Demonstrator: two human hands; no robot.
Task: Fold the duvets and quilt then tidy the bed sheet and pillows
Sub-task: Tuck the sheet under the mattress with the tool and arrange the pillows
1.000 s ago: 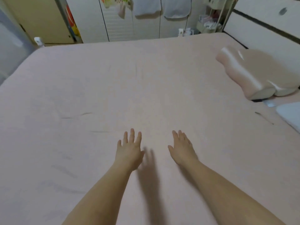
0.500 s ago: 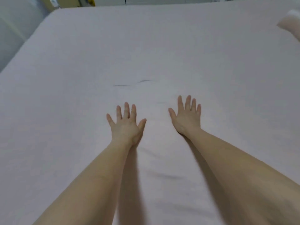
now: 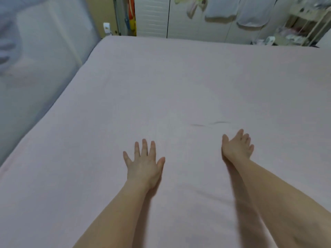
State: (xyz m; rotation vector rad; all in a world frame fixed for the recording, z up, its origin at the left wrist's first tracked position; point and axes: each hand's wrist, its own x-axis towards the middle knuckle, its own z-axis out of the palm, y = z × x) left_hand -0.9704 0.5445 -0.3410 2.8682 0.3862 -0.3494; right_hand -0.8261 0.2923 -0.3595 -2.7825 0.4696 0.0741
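The left hand (image 3: pixel 144 165) lies flat with fingers spread on the pink bed sheet (image 3: pixel 179 83), and the right hand (image 3: pixel 236 146), fingers straight, presses the sheet beside it. The sheet covers the whole mattress, faintly creased beyond the hands. White wardrobe doors (image 3: pixel 152 17) stand past the far edge.

Bed sheet (image 3: pixel 179 86): pale pink cloth, matt, mostly smooth, few shallow creases. Wardrobe doors (image 3: pixel 152 17): white, matt, ribbed panel look. Hanging towels (image 3: pixel 221 9): soft pale cloth. Rack (image 3: pixel 308 24) at right: thin white wire frame, likely metal. Covering (image 3: pixel 41 51) at left of bed: greyish, faint sheen, blurred.
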